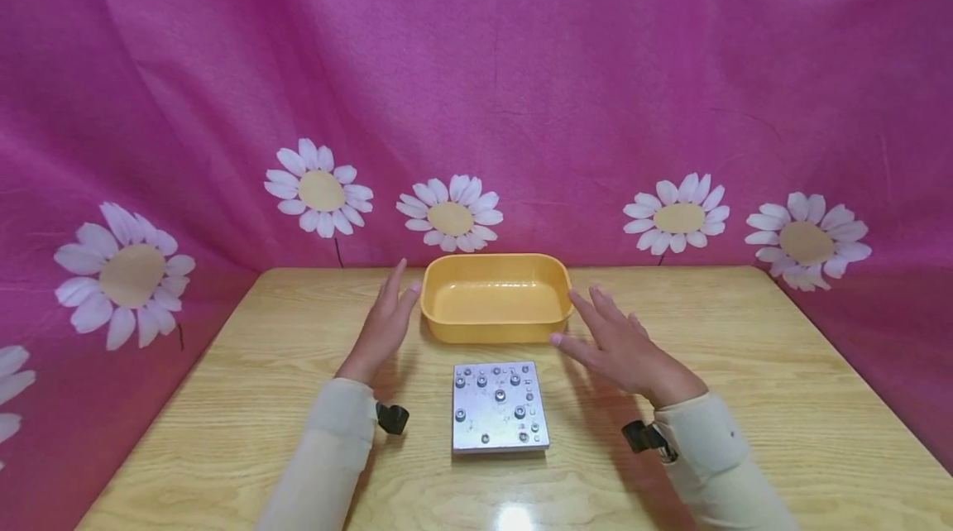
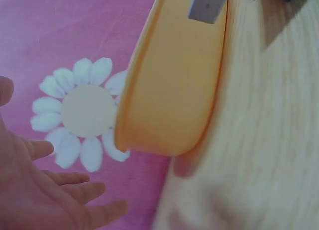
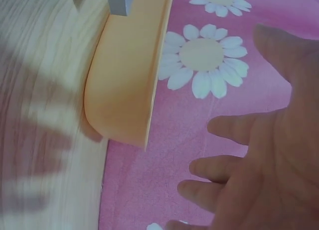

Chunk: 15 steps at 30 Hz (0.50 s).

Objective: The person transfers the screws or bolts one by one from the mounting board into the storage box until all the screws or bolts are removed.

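A yellow oval-cornered basin [image 1: 497,334] stands at the back of the wooden table, with nothing showing inside it. Just left of it is my left hand [image 1: 381,328], fingers extended and palm turned inward, holding nothing. My right hand [image 1: 621,345] is spread on the other side, its fingertips close to the basin's right end in the head view. Between my forearms lies a square metal plate [image 1: 491,423] fitted with several bolts and small studs. The left wrist view shows my left palm [image 2: 50,190] beside the basin's wall [image 2: 174,90]; the right wrist view shows my right fingers [image 3: 229,128] apart from it.
The wooden table [image 1: 216,432] has its back edge against a magenta curtain [image 1: 521,84] printed with white daisies. The curtain also runs along the left and right sides. A small dark device is strapped at each wrist over the pale sleeves [image 1: 316,448].
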Motion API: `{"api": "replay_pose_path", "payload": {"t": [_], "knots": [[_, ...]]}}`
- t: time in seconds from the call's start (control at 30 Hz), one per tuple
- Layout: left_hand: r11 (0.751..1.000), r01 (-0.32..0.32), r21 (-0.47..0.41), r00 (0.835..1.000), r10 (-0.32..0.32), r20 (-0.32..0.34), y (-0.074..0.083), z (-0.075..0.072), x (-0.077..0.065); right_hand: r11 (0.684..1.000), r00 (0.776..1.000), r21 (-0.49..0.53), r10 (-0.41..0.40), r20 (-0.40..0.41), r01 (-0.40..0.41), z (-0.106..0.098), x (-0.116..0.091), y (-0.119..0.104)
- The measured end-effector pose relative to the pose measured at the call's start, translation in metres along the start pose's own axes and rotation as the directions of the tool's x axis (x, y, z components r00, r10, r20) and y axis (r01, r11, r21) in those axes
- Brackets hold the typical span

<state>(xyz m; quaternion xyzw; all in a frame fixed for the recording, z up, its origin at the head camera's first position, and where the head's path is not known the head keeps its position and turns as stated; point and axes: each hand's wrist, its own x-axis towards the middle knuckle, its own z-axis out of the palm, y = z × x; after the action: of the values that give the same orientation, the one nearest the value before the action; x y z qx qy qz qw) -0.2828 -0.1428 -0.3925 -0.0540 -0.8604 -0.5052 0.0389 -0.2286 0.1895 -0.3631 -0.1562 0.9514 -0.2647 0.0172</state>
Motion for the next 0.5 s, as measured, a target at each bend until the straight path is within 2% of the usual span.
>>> {"api": "replay_pose_path", "payload": {"t": [0.13,0.3,0.5], "knots": [[0.985,0.073,-0.154,0.995,-0.063,0.072,-0.011,0.003,0.002,0.999,1.0,0.032,-0.015,0.017,0.015,0.003,0.0,0.0],[0.926,0.144,-0.349,0.986,-0.105,0.129,-0.022,0.009,0.004,0.998,0.999,0.053,-0.017,0.034,0.015,0.006,0.0,0.0],[0.887,0.155,-0.434,0.987,-0.119,0.11,-0.03,0.018,0.005,0.997,0.997,0.071,0.001,0.075,-0.006,0.009,0.002,0.0]]}}
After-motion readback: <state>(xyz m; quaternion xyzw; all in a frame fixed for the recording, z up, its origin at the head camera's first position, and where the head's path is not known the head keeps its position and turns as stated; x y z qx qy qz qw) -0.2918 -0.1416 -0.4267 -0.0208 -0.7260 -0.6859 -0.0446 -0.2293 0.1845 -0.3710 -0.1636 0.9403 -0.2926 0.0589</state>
